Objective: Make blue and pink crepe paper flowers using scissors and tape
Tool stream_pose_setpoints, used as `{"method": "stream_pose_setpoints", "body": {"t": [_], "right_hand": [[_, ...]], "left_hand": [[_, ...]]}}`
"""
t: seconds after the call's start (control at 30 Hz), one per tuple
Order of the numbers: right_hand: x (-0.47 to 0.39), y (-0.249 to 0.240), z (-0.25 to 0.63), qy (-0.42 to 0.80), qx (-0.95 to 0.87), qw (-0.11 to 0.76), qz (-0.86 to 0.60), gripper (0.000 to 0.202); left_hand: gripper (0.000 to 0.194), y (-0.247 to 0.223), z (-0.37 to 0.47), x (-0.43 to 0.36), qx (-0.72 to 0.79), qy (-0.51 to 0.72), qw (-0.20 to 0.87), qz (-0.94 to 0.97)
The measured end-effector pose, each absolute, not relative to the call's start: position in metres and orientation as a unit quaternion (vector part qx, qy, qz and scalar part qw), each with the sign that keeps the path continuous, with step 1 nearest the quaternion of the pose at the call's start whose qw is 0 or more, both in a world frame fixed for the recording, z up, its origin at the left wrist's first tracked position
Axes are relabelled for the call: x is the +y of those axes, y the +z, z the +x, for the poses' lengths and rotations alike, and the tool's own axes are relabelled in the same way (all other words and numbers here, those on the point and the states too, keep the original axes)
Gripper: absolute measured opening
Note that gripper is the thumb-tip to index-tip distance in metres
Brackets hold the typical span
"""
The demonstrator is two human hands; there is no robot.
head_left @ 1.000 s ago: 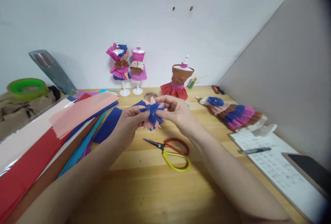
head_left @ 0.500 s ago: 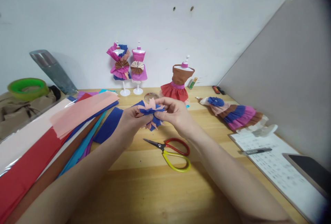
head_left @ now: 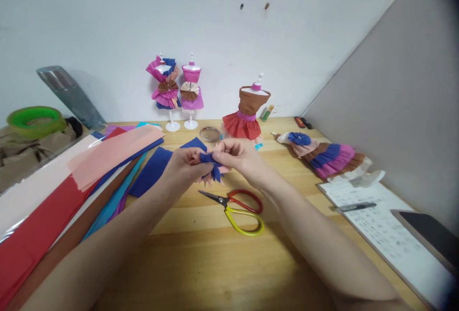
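Observation:
Between both hands is a blue and pink crepe-paper flower (head_left: 215,173) with pointed petals, held above the table. My left hand (head_left: 186,164) pinches its left side, thumb in front. On the other side my right hand (head_left: 236,154) grips the upper right of it between thumb and fingers. Part of the flower is hidden behind the fingers. Just below the hands lie scissors (head_left: 223,201) with one red and one yellow handle, blades pointing left. A strip of blue crepe paper (head_left: 152,170) rests left of my left hand.
Crepe-paper sheets in several colours (head_left: 77,196) cover the left side. Along the back stand dressed mini mannequins (head_left: 191,92) and a brown-and-red one (head_left: 249,110). A small round dish (head_left: 210,133) sits behind the hands. To the right are another dressed mannequin (head_left: 330,158), a notebook (head_left: 376,234), pen and phone.
The flower has been tilted and its petals folded over, so its blue underside shows more and fewer pink tips are visible. Both hands keep hold of it. The view has shifted slightly.

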State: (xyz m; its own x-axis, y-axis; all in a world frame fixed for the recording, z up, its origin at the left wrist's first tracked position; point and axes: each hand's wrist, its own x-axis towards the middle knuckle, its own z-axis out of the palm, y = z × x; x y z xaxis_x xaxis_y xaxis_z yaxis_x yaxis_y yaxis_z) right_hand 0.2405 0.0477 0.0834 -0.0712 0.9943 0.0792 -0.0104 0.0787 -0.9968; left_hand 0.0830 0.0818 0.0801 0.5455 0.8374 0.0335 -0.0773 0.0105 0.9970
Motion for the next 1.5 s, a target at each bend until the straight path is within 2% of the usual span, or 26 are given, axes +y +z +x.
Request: {"method": "stream_pose_setpoints", "body": {"t": [0.13, 0.33, 0.47, 0.7, 0.83, 1.1, 1.3, 1.4, 1.5], "right_hand": [[0.048, 0.083, 0.247, 0.493, -0.536, 0.525, -0.441, 0.053], [0.047, 0.085, 0.245, 0.499, -0.566, 0.478, -0.449, 0.036], [0.05, 0.082, 0.245, 0.528, -0.541, 0.485, -0.439, 0.033], [0.052, 0.08, 0.248, 0.564, -0.528, 0.481, -0.414, 0.034], [0.054, 0.079, 0.251, 0.539, -0.528, 0.503, -0.421, 0.034], [0.052, 0.081, 0.245, 0.538, -0.525, 0.504, -0.425, 0.037], [0.051, 0.082, 0.248, 0.54, -0.537, 0.483, -0.432, 0.045], [0.053, 0.083, 0.253, 0.514, -0.54, 0.498, -0.442, 0.047], [0.053, 0.086, 0.256, 0.406, -0.56, 0.541, -0.477, 0.034]], "left_hand": [[0.018, 0.087, 0.081, 0.08, 0.33, 0.332, 0.638, 0.612], [0.02, 0.089, 0.082, 0.078, 0.339, 0.332, 0.631, 0.614], [0.021, 0.084, 0.083, 0.08, 0.323, 0.336, 0.63, 0.621], [0.023, 0.086, 0.075, 0.092, 0.278, 0.273, 0.654, 0.648], [0.02, 0.091, 0.07, 0.097, 0.243, 0.24, 0.674, 0.655], [0.039, 0.087, 0.068, 0.1, 0.286, 0.249, 0.649, 0.66], [0.036, 0.082, 0.066, 0.102, 0.286, 0.261, 0.656, 0.648], [0.033, 0.08, 0.065, 0.105, 0.301, 0.274, 0.648, 0.644], [0.034, 0.079, 0.065, 0.106, 0.3, 0.283, 0.648, 0.64]]}}
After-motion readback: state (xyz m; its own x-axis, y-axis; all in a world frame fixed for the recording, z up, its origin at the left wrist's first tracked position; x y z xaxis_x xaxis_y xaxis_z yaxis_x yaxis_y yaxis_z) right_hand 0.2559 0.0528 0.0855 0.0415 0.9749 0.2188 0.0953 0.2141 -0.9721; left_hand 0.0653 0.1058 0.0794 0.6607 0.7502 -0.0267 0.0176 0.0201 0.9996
